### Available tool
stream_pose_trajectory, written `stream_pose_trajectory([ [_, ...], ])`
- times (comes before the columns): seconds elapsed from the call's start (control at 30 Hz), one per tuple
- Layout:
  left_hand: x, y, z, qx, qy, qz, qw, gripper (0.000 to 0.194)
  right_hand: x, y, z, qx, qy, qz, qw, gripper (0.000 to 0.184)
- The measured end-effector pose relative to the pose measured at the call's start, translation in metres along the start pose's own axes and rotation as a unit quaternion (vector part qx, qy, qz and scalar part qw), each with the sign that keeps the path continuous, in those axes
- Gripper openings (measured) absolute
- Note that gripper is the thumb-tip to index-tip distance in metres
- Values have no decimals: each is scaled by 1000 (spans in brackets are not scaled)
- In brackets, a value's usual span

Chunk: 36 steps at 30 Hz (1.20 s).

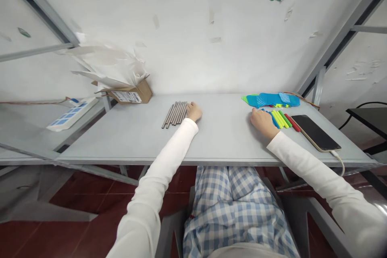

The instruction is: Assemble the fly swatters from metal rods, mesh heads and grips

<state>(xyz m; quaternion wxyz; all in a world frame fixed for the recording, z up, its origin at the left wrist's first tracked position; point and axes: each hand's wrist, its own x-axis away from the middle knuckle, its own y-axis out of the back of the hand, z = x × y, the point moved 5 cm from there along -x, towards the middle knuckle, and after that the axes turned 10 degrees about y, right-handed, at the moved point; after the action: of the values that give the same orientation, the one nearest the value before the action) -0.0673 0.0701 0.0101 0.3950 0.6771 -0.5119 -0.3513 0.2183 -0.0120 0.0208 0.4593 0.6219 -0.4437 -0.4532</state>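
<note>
My left hand (194, 111) rests on the grey table with its fingers curled, right beside a row of thin metal rods (173, 115). Its fingertips meet the upper right end of that row; whatever they may pinch is hidden. Further right, my right hand (263, 121) is also closed, its fingers bent down at the left end of a row of coloured sticks (280, 119) in blue, yellow, green and red. The fingers cover part of the blue ones, so I cannot make out what they grip. Just behind lies a blue and green fabric piece (269, 99).
A phone (317, 132) with a white cable lies right of the sticks. An opened cardboard box (133, 92) with white wrapping stands at the back left. A white power strip (68, 116) lies on the surface beyond the left frame. The wall (211, 64) bounds the table's back.
</note>
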Motion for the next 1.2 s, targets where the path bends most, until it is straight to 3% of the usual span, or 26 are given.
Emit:
stream_pose_trajectory([
  [0.1, 10, 2, 8, -63, 20, -26, 997, 70, 3, 0, -10, 23, 21, -21, 999, 34],
  [0.3, 16, 21, 36, -147, -30, -60, 987, 55, 10, 4, -20, 25, 45, -60, 997, 38],
  [0.5, 11, 32, 67, -122, 23, 44, 991, 59, -3, 11, 15, -38, 129, -93, 987, 37],
  [0.6, 11, 36, 73, -119, 11, 58, 991, 59, -17, 8, 44, -66, 205, -75, 974, 37],
  [0.7, 10, 39, 82, -125, 2, 57, 991, 60, -30, 2, 62, -69, 235, -66, 967, 36],
  [1.03, -13, 64, 154, -126, 55, 71, 988, 65, -48, -13, 58, -114, 250, -101, 956, 33],
  [1.2, -24, 72, 174, -132, 57, 65, 988, 66, -48, -16, 56, -151, 246, -107, 951, 30],
])
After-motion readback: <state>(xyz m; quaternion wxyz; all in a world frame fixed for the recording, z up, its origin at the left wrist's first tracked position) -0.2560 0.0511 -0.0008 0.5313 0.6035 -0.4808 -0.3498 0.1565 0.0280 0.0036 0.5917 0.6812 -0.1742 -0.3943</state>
